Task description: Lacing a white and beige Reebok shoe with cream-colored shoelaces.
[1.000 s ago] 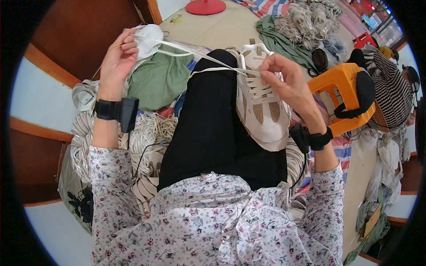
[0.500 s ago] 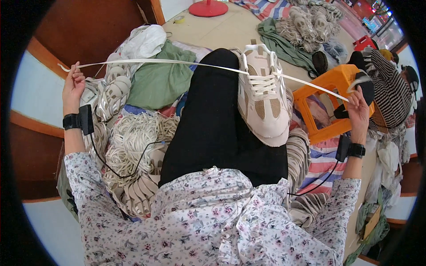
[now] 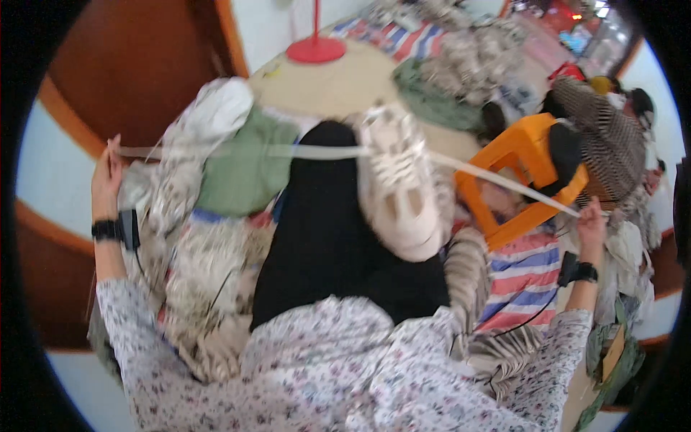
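Note:
A beige and white sneaker upper [image 3: 407,209], blurred by motion, lies over my black-trousered leg with its toe toward me. A flat white shoelace [image 3: 317,152] runs through its eyelets, its two ends drawn out wide to either side. At the far left, my left hand [image 3: 107,169] is closed on one lace end, raised above the floor. Out to the right, beside an orange stool, my right hand [image 3: 592,223] grips the other end in closed fingers. Both lace lengths look taut and nearly straight.
A heap of loose laces [image 3: 216,266] and stacked uppers lies left of my legs, by a green cloth [image 3: 248,165]. On the right stand the orange plastic stool [image 3: 529,173] and a row of uppers [image 3: 468,281]. A person in striped clothing [image 3: 604,137] sits beyond.
My right hand has moved outward and down, my left hand slightly outward, both still gripping the lace. The whole view has shifted, and the picture is more blurred.

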A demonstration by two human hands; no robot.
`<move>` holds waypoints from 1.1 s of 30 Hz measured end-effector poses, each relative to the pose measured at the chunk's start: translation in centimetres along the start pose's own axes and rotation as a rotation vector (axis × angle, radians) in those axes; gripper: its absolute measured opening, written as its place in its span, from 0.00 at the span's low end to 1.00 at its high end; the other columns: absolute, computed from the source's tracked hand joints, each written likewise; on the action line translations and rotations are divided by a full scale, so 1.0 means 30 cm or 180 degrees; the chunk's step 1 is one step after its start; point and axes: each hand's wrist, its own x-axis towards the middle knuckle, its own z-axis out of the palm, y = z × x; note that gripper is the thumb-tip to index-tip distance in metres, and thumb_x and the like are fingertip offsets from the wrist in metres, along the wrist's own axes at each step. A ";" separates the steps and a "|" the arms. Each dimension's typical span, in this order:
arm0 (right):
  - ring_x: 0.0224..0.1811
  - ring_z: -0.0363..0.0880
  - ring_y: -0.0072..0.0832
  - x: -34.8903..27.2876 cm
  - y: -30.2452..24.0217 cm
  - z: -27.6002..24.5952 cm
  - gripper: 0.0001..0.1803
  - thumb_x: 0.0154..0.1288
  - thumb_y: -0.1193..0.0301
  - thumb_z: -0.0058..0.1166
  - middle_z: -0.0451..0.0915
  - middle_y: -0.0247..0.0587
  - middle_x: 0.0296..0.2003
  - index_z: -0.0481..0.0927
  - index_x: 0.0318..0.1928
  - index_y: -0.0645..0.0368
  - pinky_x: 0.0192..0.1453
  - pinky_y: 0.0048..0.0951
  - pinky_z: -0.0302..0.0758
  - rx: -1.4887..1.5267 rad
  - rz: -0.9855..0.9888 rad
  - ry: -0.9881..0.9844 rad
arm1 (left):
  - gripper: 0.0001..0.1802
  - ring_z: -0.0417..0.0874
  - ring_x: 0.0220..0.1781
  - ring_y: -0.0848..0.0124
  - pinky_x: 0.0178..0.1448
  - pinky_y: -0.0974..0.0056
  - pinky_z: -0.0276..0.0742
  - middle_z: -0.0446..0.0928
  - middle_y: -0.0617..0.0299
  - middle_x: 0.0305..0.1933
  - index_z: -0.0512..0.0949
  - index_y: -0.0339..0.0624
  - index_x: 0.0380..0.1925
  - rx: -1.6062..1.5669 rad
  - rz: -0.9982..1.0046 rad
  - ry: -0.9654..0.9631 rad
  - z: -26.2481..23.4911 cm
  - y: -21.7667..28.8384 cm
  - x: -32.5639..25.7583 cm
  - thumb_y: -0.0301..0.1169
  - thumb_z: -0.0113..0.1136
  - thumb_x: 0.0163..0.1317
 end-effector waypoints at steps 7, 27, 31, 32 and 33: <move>0.22 0.72 0.20 -0.133 0.082 0.004 0.06 0.68 0.72 0.55 0.76 0.32 0.22 0.79 0.33 0.59 0.25 0.21 0.68 0.0224 -0.0251 -0.0321 | 0.14 0.57 0.20 0.89 0.20 0.80 0.51 0.76 0.74 0.32 0.81 0.37 0.47 0.0947 -0.0487 0.0137 0.205 -0.430 0.016 0.34 0.59 0.69; 0.25 0.75 0.15 -0.710 0.449 1.040 0.04 0.62 0.78 0.61 0.81 0.30 0.25 0.85 0.36 0.66 0.29 0.17 0.71 -0.1766 -0.0287 -0.2439 | 0.11 0.62 0.20 0.87 0.22 0.77 0.51 0.67 0.76 0.20 0.85 0.35 0.37 0.1416 -0.1098 -0.1554 1.177 -0.673 -0.374 0.32 0.60 0.68; 0.24 0.74 0.17 -0.761 0.517 1.117 0.03 0.61 0.79 0.59 0.79 0.32 0.22 0.83 0.33 0.67 0.29 0.23 0.72 -0.2274 -0.0899 -0.2457 | 0.11 0.61 0.19 0.87 0.22 0.78 0.50 0.66 0.77 0.20 0.86 0.38 0.36 0.1776 -0.1052 -0.1711 1.194 -0.689 -0.403 0.34 0.62 0.67; 0.23 0.76 0.26 -0.779 0.514 1.136 0.04 0.59 0.79 0.57 0.79 0.40 0.22 0.82 0.33 0.67 0.30 0.30 0.72 -0.2644 -0.1167 -0.2338 | 0.10 0.63 0.20 0.87 0.23 0.78 0.53 0.67 0.77 0.20 0.86 0.40 0.34 0.1805 -0.0993 -0.1688 1.196 -0.697 -0.404 0.35 0.63 0.66; 0.23 0.76 0.26 -0.792 0.517 1.152 0.04 0.59 0.79 0.57 0.79 0.40 0.22 0.82 0.33 0.67 0.30 0.30 0.72 -0.2654 -0.1146 -0.2355 | 0.10 0.63 0.20 0.87 0.23 0.78 0.53 0.67 0.77 0.20 0.86 0.40 0.34 0.1805 -0.1013 -0.1669 1.197 -0.712 -0.404 0.35 0.63 0.66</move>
